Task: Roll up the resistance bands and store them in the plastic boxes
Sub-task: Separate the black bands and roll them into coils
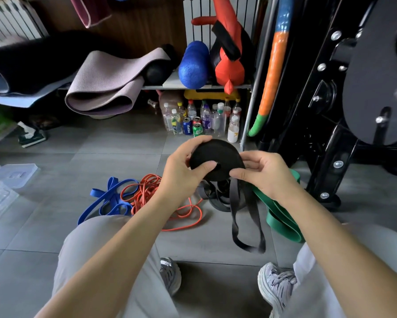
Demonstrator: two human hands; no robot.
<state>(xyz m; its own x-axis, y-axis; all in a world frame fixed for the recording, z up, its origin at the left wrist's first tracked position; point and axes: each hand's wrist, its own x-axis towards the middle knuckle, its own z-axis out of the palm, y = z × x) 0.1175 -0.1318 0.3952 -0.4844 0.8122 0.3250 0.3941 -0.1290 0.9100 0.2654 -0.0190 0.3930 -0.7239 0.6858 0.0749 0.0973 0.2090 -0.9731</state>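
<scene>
Holding a rolled black band (pixel 215 154) above the floor w/ both hands: left hand (pixel 183 171) curled round its left edge, thumb on the face; right hand (pixel 266 175) pinching the right side. Loose tail (pixel 245 214) hangs down. Blue band (pixel 108 200), orange band (pixel 151 193) & green band (pixel 282 216) lie on the tiles below; plastic boxes (pixel 11 175) at far left

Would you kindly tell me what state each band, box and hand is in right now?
black band: mostly rolled into a coil, tail hanging loose.
left hand: grips the coil.
right hand: pinches the coil.
blue band: unrolled, on the floor.
orange band: unrolled, tangled on the floor.
green band: unrolled, on the floor.
plastic boxes: on the floor, left.
</scene>
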